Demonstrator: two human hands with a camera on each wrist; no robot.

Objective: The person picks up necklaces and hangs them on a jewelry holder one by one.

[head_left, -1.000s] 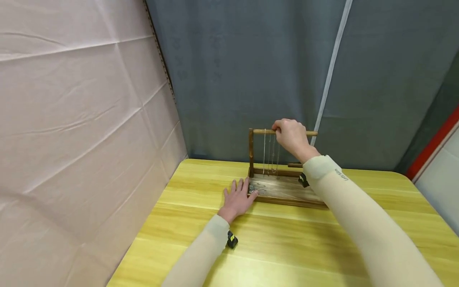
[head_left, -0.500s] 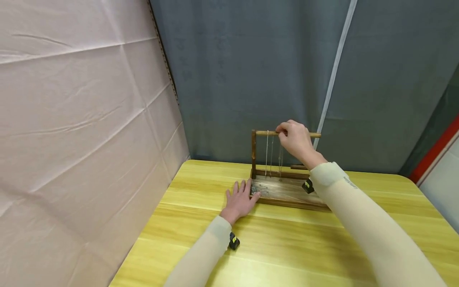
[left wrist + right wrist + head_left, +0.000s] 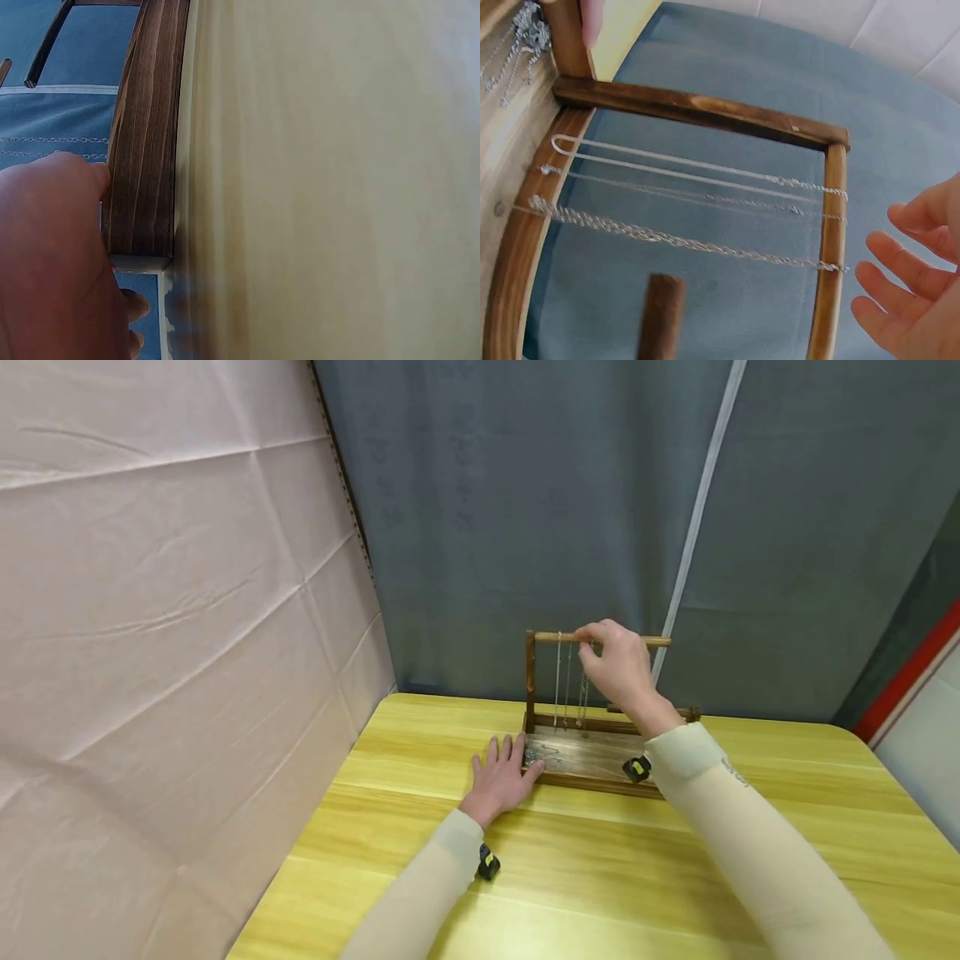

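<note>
From the head view, a wooden jewellery stand (image 3: pixel 592 752) sits at the far side of the yellow tabletop (image 3: pixel 585 877); the left hand (image 3: pixel 501 777) lies flat against its left end. The left wrist view shows the fingers (image 3: pixel 52 247) pressing the stand's base. In the right wrist view, the right hand (image 3: pixel 915 292) hovers loose-fingered, its grip empty, beside chains (image 3: pixel 697 202) hanging from the top bar (image 3: pixel 829 247).

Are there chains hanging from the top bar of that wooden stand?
Yes, in the right wrist view three thin silver chains hang side by side over the top bar of the wooden stand.
</note>
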